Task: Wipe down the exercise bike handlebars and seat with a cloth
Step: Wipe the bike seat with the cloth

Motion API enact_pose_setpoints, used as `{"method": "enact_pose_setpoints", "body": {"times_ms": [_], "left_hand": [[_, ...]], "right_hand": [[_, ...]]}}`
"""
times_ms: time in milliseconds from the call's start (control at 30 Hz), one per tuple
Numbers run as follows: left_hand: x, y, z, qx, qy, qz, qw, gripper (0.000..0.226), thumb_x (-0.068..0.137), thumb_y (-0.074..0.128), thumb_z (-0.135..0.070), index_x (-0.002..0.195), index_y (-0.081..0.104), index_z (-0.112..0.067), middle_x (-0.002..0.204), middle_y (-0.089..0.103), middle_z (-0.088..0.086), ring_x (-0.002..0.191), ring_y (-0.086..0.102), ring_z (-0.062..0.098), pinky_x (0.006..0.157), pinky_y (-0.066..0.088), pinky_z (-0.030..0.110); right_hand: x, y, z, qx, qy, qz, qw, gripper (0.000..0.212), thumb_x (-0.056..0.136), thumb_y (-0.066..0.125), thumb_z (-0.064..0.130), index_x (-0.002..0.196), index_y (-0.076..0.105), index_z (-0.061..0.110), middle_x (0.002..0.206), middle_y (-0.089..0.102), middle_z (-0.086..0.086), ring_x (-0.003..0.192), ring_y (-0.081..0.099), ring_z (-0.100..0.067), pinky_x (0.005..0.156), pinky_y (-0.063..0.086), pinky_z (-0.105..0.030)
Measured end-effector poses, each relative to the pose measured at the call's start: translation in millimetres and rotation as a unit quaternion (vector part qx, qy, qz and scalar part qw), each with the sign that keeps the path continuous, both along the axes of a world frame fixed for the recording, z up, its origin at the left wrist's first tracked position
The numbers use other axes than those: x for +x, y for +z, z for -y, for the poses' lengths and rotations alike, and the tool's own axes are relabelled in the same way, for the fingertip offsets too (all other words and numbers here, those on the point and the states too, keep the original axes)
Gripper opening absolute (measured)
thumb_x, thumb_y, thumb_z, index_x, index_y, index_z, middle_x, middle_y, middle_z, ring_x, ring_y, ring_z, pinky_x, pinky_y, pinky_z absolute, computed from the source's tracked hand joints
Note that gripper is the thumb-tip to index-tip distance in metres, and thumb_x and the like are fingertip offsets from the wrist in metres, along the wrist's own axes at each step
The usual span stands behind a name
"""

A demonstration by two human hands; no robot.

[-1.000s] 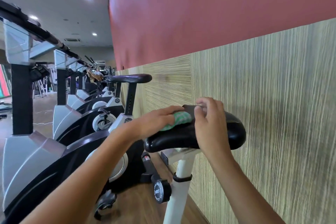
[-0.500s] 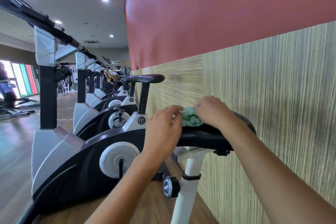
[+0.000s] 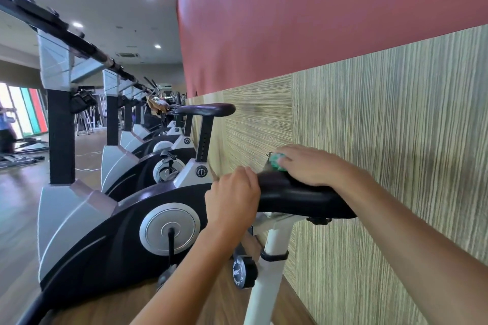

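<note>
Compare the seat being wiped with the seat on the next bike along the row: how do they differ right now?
The near seat has both hands on it: the left hand grips its nose and the right hand presses a green cloth on top. The next seat is bare and untouched. The near seat sits on a white post, the next seat on a black post. Both are black padded saddles beside the wood-grain wall.
</note>
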State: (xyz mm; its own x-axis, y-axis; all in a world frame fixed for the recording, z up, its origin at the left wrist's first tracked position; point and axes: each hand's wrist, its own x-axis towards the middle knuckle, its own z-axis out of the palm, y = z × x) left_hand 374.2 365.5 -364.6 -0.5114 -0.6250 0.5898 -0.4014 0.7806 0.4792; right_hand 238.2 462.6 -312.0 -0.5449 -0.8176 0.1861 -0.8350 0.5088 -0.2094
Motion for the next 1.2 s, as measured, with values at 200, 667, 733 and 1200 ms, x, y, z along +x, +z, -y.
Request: {"method": "enact_pose_setpoints", "body": {"times_ms": [200,667,733,1200], "left_hand": [[3.3,-2.5,-1.7,0.021,-0.003,0.001,1.000,0.034,0.101,0.020,-0.029,0.074,0.038,-0.019,0.070,0.044,-0.003,0.073,0.051,0.035,0.065,0.035,0.040],[8.6,26.1,-5.3,0.119,-0.012,0.125,0.985,0.023,0.101,0.029,-0.027,0.082,0.042,-0.023,0.074,0.043,-0.012,0.066,0.051,0.022,0.063,0.032,0.030],[6.4,31.8,-0.3,0.085,-0.026,0.151,0.985,0.023,0.098,0.028,-0.026,0.080,0.043,-0.023,0.071,0.047,-0.010,0.063,0.054,0.022,0.063,0.038,0.033],[20.0,35.4,9.6,-0.135,-0.272,0.331,0.893,0.070,0.088,0.062,-0.015,0.152,0.034,-0.007,0.160,0.030,0.009,0.149,0.027,0.028,0.112,0.034,0.051]], "right_hand": [[-13.7,2.6,14.9,-0.011,0.052,0.031,0.998,0.049,0.106,0.032,0.045,0.152,0.035,0.027,0.160,0.031,-0.001,0.146,0.031,-0.022,0.119,0.025,-0.045],[-4.0,7.5,4.2,0.067,-0.053,0.005,0.996,0.056,0.103,0.014,0.050,0.152,0.032,0.030,0.168,0.010,0.004,0.155,0.005,-0.024,0.123,0.008,-0.046],[16.3,5.6,-4.6,0.053,-0.066,-0.011,0.996,0.063,0.102,0.014,0.057,0.151,0.037,0.024,0.168,0.013,-0.001,0.154,0.008,-0.028,0.122,0.015,-0.052],[33.2,2.2,-45.1,0.019,-0.043,0.015,0.999,0.047,0.107,0.040,0.037,0.152,0.041,0.022,0.164,0.026,-0.008,0.152,0.020,-0.031,0.120,0.026,-0.050]]}}
